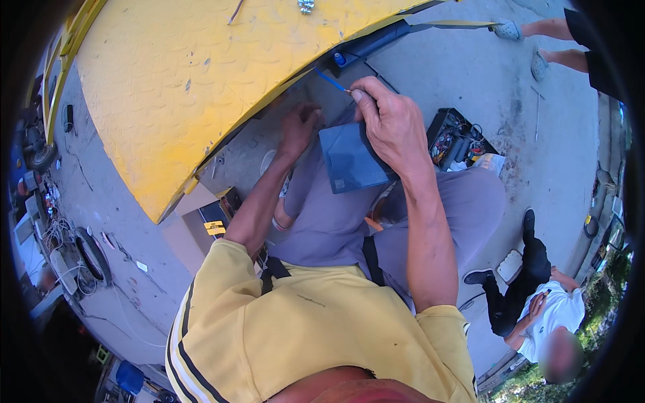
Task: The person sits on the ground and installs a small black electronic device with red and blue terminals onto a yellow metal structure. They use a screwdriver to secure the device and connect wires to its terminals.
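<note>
My right hand [393, 124] pinches the bare copper end of a blue wire [331, 80] between thumb and fingertips. The wire runs up and left to the edge of a yellow patterned metal plate [181, 94]. Below that edge is my left hand [299, 131], its fingers curled together; whatever they hold, if anything, cannot be made out. A flat dark blue-grey rectangular piece [353, 161] with a small printed square lies over my lap, partly covered by my right hand. Whether that hand also touches it is unclear.
An open black case [460, 138] of cables and tools stands right of my knee. A cardboard box [185, 235] lies on the left. Someone in a white shirt [547, 309] sits at lower right; another person's legs [557, 43] show at upper right. A tyre [92, 255] lies far left.
</note>
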Demonstrator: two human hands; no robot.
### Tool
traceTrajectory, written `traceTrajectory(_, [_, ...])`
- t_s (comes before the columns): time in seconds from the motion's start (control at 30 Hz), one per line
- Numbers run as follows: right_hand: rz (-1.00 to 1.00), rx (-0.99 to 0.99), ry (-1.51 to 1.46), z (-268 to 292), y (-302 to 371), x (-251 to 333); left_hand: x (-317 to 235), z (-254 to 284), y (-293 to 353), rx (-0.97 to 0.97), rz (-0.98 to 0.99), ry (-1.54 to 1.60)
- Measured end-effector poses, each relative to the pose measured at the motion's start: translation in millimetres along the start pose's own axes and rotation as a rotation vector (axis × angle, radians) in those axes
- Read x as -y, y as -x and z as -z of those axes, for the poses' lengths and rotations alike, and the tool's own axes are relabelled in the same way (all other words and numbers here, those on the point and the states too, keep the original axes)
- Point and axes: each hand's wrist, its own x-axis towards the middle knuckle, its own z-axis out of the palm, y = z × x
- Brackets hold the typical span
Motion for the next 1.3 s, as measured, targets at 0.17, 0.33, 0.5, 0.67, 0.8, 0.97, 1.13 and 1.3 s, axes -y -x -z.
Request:
traceTrajectory(0.17, [0.015, -0.015, -0.054, -1, 1, 0, -81, 12, 61, -0.092, -0.004, 0.587])
traceTrajectory(0.33, [0.056, -0.044, -0.128, -5, 0, 2, -123, 19, 55, -0.056, -0.066, 0.621])
traceTrajectory(0.5, [0.048, -0.051, -0.096, -4, 2, 5, -137, 15, 52, -0.042, -0.11, 0.67])
traceTrajectory(0.67, [0.062, -0.054, -0.073, -3, 5, 1, -145, 10, 54, -0.046, -0.114, 0.678])
traceTrajectory(0.8, [0.062, -0.043, -0.062, -2, 7, 3, -146, 10, 55, -0.048, -0.122, 0.661])
traceTrajectory(0.97, [0.069, -0.038, -0.05, -2, 7, 1, -146, 8, 53, -0.052, -0.19, 0.635])
traceTrajectory(1.13, [0.072, -0.045, -0.052, -2, 5, -3, -150, 9, 51, -0.073, -0.359, 0.401])
traceTrajectory(1.3, [0.059, -0.041, -0.043, -1, 4, 0, -147, 11, 46, -0.134, -0.554, 0.213])
